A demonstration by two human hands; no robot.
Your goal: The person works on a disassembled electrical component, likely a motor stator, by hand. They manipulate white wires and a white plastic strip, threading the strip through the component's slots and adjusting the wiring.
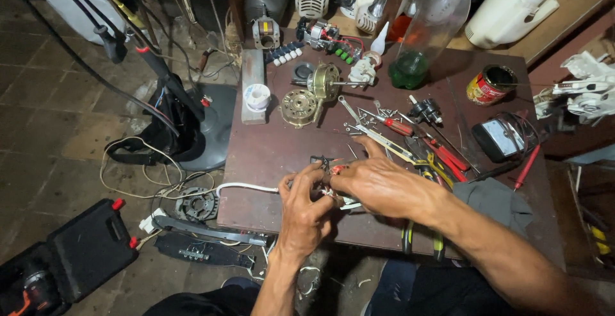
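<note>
Brown and scuffed, the work table (269,156) carries nearly everything here, and its clutter is the first hazard: an elbow swung wide could sweep loose parts off the near edge onto the floor. Behind the hands stands a clear plastic jar with a green base (419,40), tall and light, easy to topple with a careless reach. Next in size, the brass-coloured motor core (325,82) and its round end plate (299,107) lie well apart from the work. Closer, red-handled screwdrivers (442,153) and yellow-handled pliers (416,159) lie just beside the right hand (384,185); a wrist dragged back could snag them.

Both hands meet over a small wired part (328,174) near the table's front edge. The left hand (306,207) has its fingers curled tight round it from below; the right hand pinches it narrowly from above, index finger stretched out. Its exact shape is probably a switch or connector, though the fingers hide most of it. A white cable (246,187) runs from it off the left edge; its hanging weight could tug the piece from the grip. Smallest, the scattered screws (365,119) could roll away if the table is jolted.
</note>
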